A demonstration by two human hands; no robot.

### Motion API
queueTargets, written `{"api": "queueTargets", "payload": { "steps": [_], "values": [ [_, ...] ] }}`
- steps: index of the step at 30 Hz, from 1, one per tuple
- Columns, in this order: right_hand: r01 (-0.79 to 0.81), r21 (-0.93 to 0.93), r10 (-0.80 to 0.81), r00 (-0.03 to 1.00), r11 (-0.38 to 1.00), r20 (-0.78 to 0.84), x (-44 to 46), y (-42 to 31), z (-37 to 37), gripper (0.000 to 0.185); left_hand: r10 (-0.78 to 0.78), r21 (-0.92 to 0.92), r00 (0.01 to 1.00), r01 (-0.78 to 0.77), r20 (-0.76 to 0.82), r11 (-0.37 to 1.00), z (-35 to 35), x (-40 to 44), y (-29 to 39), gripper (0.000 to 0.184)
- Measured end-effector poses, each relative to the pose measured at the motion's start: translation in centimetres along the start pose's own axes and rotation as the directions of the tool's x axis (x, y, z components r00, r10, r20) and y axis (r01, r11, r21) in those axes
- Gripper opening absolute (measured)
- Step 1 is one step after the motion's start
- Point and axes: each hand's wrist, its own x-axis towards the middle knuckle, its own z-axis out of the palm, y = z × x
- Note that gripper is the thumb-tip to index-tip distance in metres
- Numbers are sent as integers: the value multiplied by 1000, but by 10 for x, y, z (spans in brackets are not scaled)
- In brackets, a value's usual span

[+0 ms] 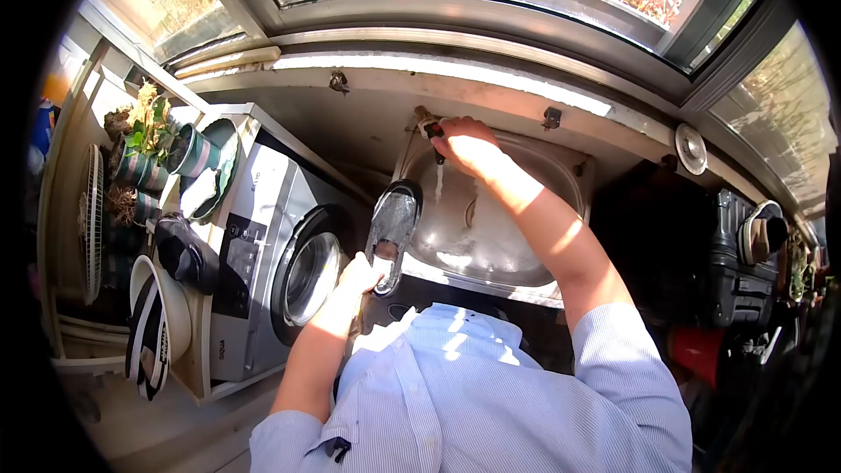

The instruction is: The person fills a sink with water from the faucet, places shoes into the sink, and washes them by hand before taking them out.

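A dark, wet-looking slipper (394, 221) is held by its lower end in my left hand (361, 275), whose fingers are closed on it at the left edge of the metal sink (517, 250). My right hand (469, 144) is closed round the handle of the tap (428, 124) at the back of the sink. Water runs down from the spout into the basin, to the right of the slipper.
Left of the sink stands a washing machine (263, 245). Potted plants (149, 136), dark shoes (186, 252) and a white bowl (175, 298) with striped slippers are beside it. A window frame (491, 22) runs behind the sink; a black case (740, 271) stands right.
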Motion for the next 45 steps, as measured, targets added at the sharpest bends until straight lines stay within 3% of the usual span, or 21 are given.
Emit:
{"api": "queueTargets", "payload": {
  "steps": [2, 4, 5, 8, 11, 13, 17, 19, 26, 28, 37, 41, 45],
  "values": [
    [57, -68, -56, 998, 996, 13, 7, 2, 11, 33, 4, 10, 1000, -4, -2, 1000, -2, -3, 3, 63],
    [-83, 98, 84, 996, 992, -6, 12, 3, 26, 29, -7, 27, 1000, 8, -19, 1000, -6, -13, 10, 63],
    [-79, 95, 80, 997, 992, -4, 16, 2, 33, 29, -7, 21, 1000, 8, -20, 1000, -6, -15, 12, 63],
    [-301, 103, 292, 952, 948, 96, 26, -7, 38, 31, -52, 61, 996, 56, -68, 997, -8, -24, 22, 62],
    [-420, 213, 362, 894, 882, 264, 24, -18, 20, 36, -51, 34, 997, 53, -58, 998, -29, -53, 41, 60],
    [-435, 68, 414, 886, 898, 207, 19, -26, 12, 39, -44, 49, 996, 48, -78, 998, -27, -53, 40, 60],
    [-361, 64, 335, 907, 930, 254, 21, 1, 26, 41, -26, 14, 998, 27, -60, 1000, -22, -43, 31, 60],
    [-214, 29, 199, 941, 976, 273, 20, 5, 23, 40, -21, 30, 997, 23, -70, 999, -22, -43, 32, 60],
    [-162, 54, 142, 952, 985, 270, 27, 17, 20, 34, -25, 37, 998, 27, -63, 999, -26, -49, 36, 59],
    [-113, -25, 116, 951, 993, 288, 24, 12, 8, 44, -36, 30, 997, 38, -64, 999, -26, -50, 37, 59],
    [-51, -154, 101, 936, 987, 338, 29, 8, -9, 48, -40, 28, 997, 42, -69, 999, -22, -45, 34, 60],
    [-216, 3, 199, 907, 976, 370, 35, 17, 2, 48, -39, 6, 997, 40, -68, 999, -21, -43, 33, 60],
    [-156, -30, 158, 939, 987, 305, 31, 18, 3, 49, -49, 8, 997, 49, -64, 999, -26, -50, 38, 61]
  ]
}}
